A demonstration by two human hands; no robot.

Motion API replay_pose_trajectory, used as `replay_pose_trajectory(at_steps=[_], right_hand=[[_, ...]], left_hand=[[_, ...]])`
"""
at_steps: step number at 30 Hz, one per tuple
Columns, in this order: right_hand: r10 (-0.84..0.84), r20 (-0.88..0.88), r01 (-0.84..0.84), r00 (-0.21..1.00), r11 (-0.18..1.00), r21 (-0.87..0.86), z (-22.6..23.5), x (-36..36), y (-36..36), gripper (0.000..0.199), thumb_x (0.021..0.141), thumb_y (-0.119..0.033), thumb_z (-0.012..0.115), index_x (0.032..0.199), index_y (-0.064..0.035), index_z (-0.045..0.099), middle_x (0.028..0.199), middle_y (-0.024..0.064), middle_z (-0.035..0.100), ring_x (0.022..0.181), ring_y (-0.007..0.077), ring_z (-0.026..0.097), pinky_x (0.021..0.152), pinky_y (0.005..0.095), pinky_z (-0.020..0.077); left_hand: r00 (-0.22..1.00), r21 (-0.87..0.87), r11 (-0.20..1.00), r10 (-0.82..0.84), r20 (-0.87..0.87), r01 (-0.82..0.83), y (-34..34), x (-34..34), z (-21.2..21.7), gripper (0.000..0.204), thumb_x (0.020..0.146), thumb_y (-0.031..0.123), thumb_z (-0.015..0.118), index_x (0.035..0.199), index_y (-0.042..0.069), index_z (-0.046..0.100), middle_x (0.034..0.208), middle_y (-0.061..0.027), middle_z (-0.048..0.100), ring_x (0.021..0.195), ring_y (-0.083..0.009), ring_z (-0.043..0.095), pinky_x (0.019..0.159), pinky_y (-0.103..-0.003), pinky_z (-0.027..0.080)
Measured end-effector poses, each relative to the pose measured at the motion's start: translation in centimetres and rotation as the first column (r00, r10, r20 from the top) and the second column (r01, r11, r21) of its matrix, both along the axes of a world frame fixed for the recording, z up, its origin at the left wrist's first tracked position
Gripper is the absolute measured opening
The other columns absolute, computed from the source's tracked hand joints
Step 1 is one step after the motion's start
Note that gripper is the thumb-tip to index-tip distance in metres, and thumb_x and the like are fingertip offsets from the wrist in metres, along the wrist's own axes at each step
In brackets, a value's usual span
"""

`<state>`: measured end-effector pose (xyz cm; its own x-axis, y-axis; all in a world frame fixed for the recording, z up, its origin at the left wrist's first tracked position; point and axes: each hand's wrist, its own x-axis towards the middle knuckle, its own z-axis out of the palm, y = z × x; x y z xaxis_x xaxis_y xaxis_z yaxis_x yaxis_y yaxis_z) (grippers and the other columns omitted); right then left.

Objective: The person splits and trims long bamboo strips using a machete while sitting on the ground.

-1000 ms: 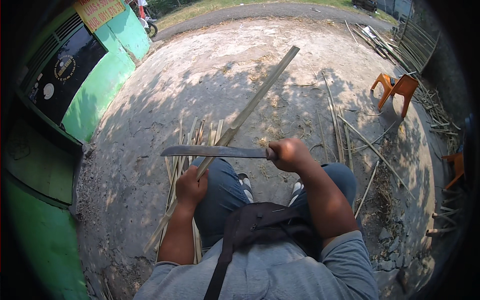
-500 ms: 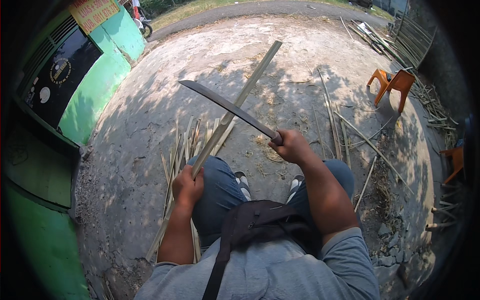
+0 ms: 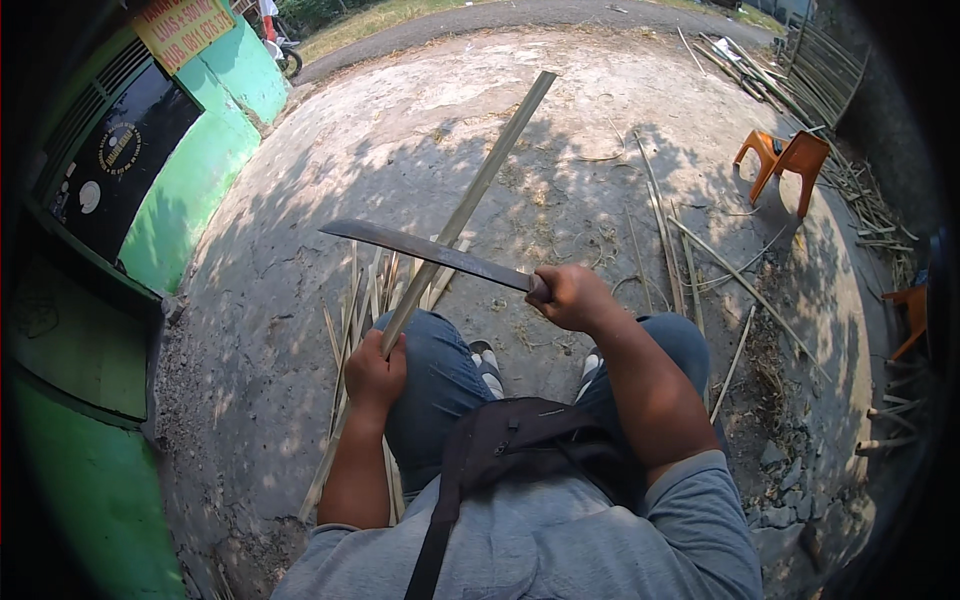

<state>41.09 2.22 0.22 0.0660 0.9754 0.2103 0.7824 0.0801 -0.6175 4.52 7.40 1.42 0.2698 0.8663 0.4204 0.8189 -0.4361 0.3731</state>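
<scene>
My left hand [image 3: 376, 372] is closed around a long split bamboo strip [image 3: 487, 172], which slants up and away to the right over my left knee. My right hand [image 3: 572, 297] grips the short handle of a machete [image 3: 400, 241]. Its long dark blade points left and crosses the bamboo strip a little above the knee, seeming to touch it. The lower end of the strip runs back past my left forearm. Beside my left leg lies a bundle of cut bamboo strips [image 3: 352, 300], partly hidden by the knee and the held strip.
Loose bamboo strips [image 3: 745, 273] lie on the concrete ground to the right. An orange plastic chair [image 3: 785, 165] stands farther right, near a bamboo pile [image 3: 868, 215] along the wall. A green wall [image 3: 190, 200] rises at left. A black bag [image 3: 540, 450] rests on my lap.
My right hand has drawn the machete down and left along the bamboo strip, toward my left hand. The strip has tilted slightly; my left hand stays almost in place.
</scene>
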Motion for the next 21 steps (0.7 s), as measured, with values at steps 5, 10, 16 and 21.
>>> replay_pose_trajectory(at_steps=[5, 10, 16, 21], right_hand=[[0.024, -0.002, -0.024, 1.000, 0.999, -0.021, -0.13, 0.10, 0.17, 0.024, 0.089, -0.033, 0.081, 0.101, -0.0131, 0.075, 0.089, 0.0172, 0.075, 0.087, 0.0422, 0.073, 0.075, 0.0526, 0.0574], [0.031, -0.022, -0.031, 0.999, 1.000, 0.003, -0.21, -0.08, 0.13, 0.028, 0.089, -0.034, 0.082, 0.100, -0.0093, 0.073, 0.087, 0.0188, 0.073, 0.086, 0.0432, 0.071, 0.074, 0.0514, 0.0551], [0.037, -0.017, -0.037, 0.999, 0.998, -0.042, -0.04, -0.19, 0.19, 0.027, 0.089, -0.033, 0.082, 0.104, -0.0127, 0.075, 0.093, 0.0177, 0.076, 0.090, 0.0425, 0.073, 0.077, 0.0525, 0.0571], [0.040, -0.018, -0.041, 0.999, 0.998, -0.044, -0.14, -0.24, 0.26, 0.027, 0.089, -0.034, 0.083, 0.104, -0.0123, 0.075, 0.092, 0.0180, 0.075, 0.090, 0.0424, 0.072, 0.077, 0.0530, 0.0565]], left_hand=[[1.000, 0.022, 1.000, -0.001, -0.023, 0.001, 0.06, -0.12, -0.21, 0.032, 0.101, 0.038, 0.069, 0.088, 0.009, 0.063, 0.075, -0.0205, 0.069, 0.073, -0.0467, 0.071, 0.065, -0.057, 0.054], [1.000, 0.021, 1.000, -0.002, -0.023, 0.003, -0.02, 0.00, 0.01, 0.032, 0.101, 0.038, 0.069, 0.089, 0.009, 0.064, 0.076, -0.0203, 0.070, 0.074, -0.0466, 0.071, 0.066, -0.057, 0.054], [0.997, -0.033, 0.997, 0.067, -0.029, -0.068, -0.34, 0.46, 0.27, 0.035, 0.101, 0.039, 0.069, 0.089, 0.007, 0.063, 0.076, -0.0217, 0.068, 0.078, -0.0490, 0.069, 0.069, -0.056, 0.053], [0.996, -0.063, 0.995, 0.072, -0.058, -0.076, -0.08, 0.11, 0.10, 0.032, 0.101, 0.040, 0.069, 0.093, 0.009, 0.066, 0.082, -0.0198, 0.072, 0.079, -0.0469, 0.072, 0.070, -0.058, 0.055]])
